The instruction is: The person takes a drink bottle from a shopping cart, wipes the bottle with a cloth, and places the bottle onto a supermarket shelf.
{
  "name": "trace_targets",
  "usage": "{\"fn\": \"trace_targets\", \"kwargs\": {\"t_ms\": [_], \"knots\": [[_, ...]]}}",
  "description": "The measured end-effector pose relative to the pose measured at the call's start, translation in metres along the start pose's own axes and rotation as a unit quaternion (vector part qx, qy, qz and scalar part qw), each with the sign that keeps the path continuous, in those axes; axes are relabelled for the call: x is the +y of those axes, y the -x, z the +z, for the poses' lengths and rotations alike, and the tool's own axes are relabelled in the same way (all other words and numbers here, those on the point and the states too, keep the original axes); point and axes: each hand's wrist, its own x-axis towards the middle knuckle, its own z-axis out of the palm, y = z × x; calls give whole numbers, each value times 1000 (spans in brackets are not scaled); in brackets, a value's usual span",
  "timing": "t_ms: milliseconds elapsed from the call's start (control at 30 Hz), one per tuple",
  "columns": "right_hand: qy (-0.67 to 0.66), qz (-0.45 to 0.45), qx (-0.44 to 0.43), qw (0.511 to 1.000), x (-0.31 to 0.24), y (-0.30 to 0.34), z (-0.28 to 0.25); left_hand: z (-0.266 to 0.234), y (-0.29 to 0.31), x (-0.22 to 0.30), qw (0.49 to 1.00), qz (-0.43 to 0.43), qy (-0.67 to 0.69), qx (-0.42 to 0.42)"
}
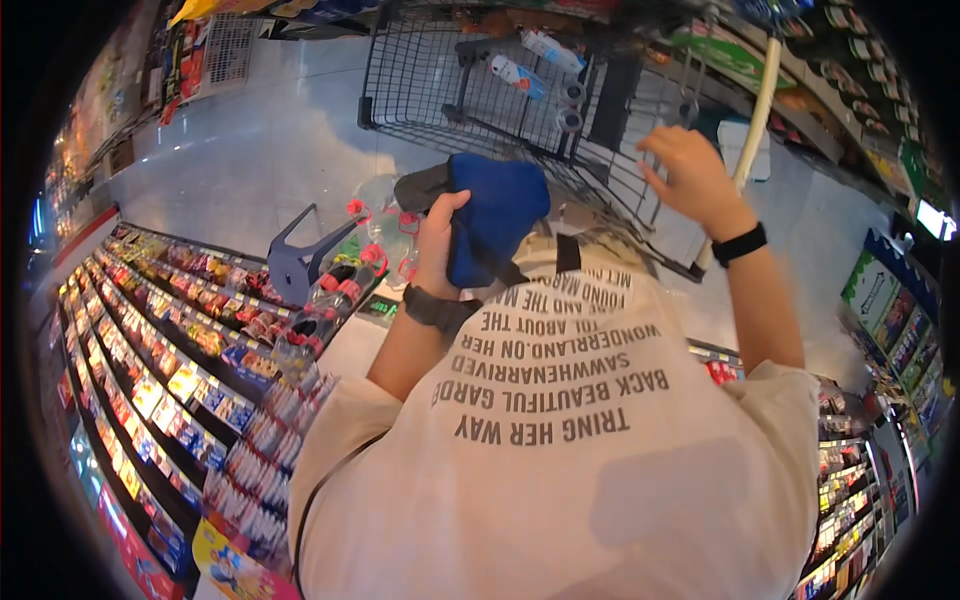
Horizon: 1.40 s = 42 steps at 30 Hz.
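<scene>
My left hand (437,240) is closed around the side of a soft blue cloth item (498,205), its thumb resting on top. A dark grey part sticks out at the item's left end. The cloth's exact kind does not show. It is held up in front of my waist, just short of the shopping cart (415,125). My right hand (692,178) is raised to the right with nothing in it, fingers bent and apart. It appears over the cart's near right side, close to a pale bar (762,105); whether they touch I cannot tell.
Two spray cans (518,76) lie in the cart. To the left, packed shelves (170,370) run along the aisle, with a dark blue stool-like stand (292,262) and clear bottles with red caps (372,255) at their end. More shelves (850,75) stand at the far right.
</scene>
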Motion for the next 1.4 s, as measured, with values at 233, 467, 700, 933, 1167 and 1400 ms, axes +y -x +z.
{"fn": "trace_targets", "kwargs": {"t_ms": [233,467,700,933,1167,1400], "knots": [[9,101,-191,976,1,-70,121,-18,-11,84,999,-7,-41,25],[-112,416,-286,856,55,-81,245,-44,43,116,997,25,-62,45],[-163,539,-72,823,72,-89,307,-101,111,121,975,119,-10,186],[-125,539,-69,830,112,-100,363,-109,119,104,979,121,8,165],[-145,439,-39,886,68,-103,302,-112,105,100,990,114,11,85],[-227,273,124,927,-2,-97,158,-77,34,128,998,50,-31,-38]]}}
